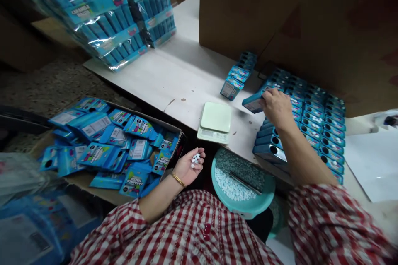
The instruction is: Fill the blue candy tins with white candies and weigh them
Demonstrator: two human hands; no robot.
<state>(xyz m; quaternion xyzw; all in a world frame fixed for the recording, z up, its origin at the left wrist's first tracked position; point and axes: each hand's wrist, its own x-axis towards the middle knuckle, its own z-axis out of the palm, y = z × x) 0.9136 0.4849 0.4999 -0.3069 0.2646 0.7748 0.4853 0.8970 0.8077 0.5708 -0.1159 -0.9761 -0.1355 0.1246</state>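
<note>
My left hand [186, 169] is cupped palm up in front of my body, holding several small white candies [195, 160]. Between the fingers and thumb of my right hand [279, 107] is a blue candy box [253, 104], tilted above the table beside the packed rows of blue boxes [311, 126]. Many of those boxes show a dark round hole on top; white candies show at others. A pale green scale [217, 116] lies at the table's front edge, its pan bare. Below it, a turquoise tub [245, 208] contains white candies and a dark stick-like tool [245, 183].
A short row of blue boxes [231, 87] stands behind the scale on the white table [149, 78]. A large brown carton [264, 16] rises at the back. Film-wrapped stacks [105, 16] stand at far left. Below them, an open carton holds loose blue packs [96, 153].
</note>
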